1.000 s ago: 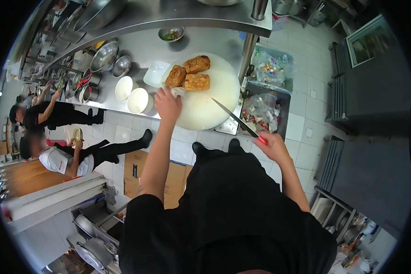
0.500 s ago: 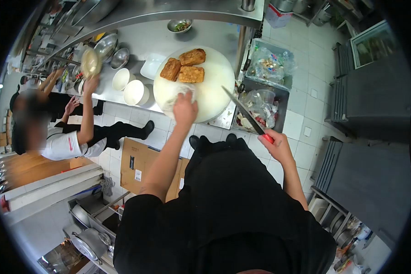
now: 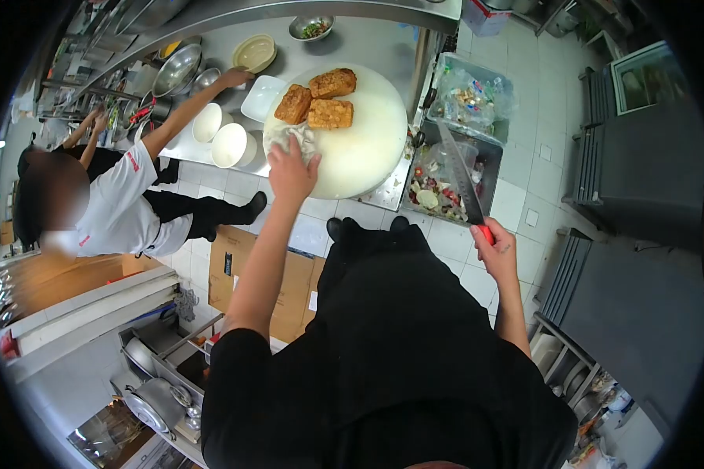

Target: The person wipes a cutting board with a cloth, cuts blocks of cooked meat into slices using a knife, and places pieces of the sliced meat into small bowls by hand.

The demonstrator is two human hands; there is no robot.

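One knife (image 3: 462,176), red-handled, long-bladed, one crumpled cloth (image 3: 291,131)

Head-worn camera, looking forward and steeply down from above. Lens very wide: straight edges bow, corners round off to black. Nearest, the wearer's black clothing (image 3: 391,336). Beyond it, mid-view, left hand (image 3: 292,170), right hand (image 3: 495,241) and surface (image 3: 368,43). Left side takes in a co-worker (image 3: 125,199), appearing tipped sideways; far right, grey cabinets (image 3: 641,148).
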